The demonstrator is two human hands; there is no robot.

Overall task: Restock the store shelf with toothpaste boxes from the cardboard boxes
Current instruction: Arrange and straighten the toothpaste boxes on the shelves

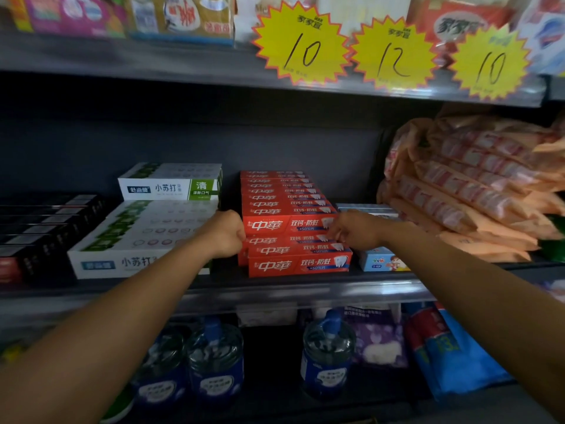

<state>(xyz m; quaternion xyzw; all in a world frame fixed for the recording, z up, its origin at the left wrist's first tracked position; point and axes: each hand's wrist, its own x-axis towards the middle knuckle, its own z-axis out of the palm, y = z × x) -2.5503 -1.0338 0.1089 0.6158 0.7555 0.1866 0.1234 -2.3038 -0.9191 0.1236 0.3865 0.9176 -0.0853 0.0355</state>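
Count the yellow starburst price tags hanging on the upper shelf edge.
3. All hang in a row at the upper right: the left tag reads 10, the middle tag reads 12, and the right tag reads 10. More may lie beyond the frame.

The single head camera looks forward and a little down, from close range, at the middle shelf (275, 289), with both forearms reaching in from below and edges perhaps slightly blurred.
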